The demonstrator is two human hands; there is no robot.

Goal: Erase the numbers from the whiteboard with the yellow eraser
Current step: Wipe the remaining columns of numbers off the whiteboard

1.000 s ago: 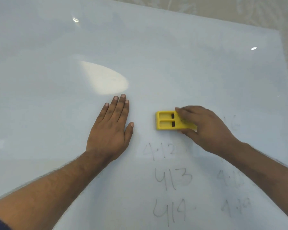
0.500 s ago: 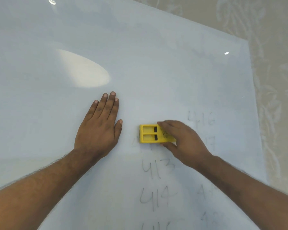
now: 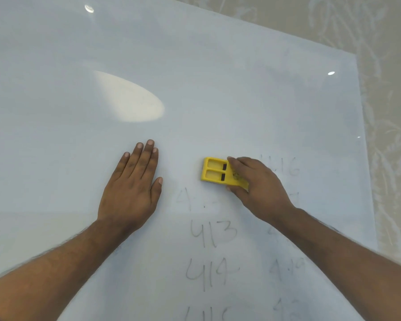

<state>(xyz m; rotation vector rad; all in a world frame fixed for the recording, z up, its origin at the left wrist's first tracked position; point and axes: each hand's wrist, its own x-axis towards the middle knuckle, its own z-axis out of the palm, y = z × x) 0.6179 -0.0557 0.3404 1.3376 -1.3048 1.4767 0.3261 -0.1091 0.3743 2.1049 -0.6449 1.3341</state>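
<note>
Fingers straight and together, left hand (image 3: 131, 188) lies flat on glossy white whiteboard (image 3: 218, 89). Right of it, right hand (image 3: 259, 186) pinches flat yellow plastic eraser (image 3: 218, 173), hiding its right end. Grey handwritten numbers (image 3: 212, 232) below: some smeared, lowest cut off, several unreadable.

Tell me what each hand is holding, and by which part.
Right hand grips the yellow eraser by its right end. Left hand rests flat on the whiteboard, holding nothing.

eraser (image 3: 214, 173): yellow, black inserts | whiteboard (image 3: 218, 77): white, grey numbers (image 3: 212, 232) | floor (image 3: 389, 89): beige, pale leafy pattern
</note>
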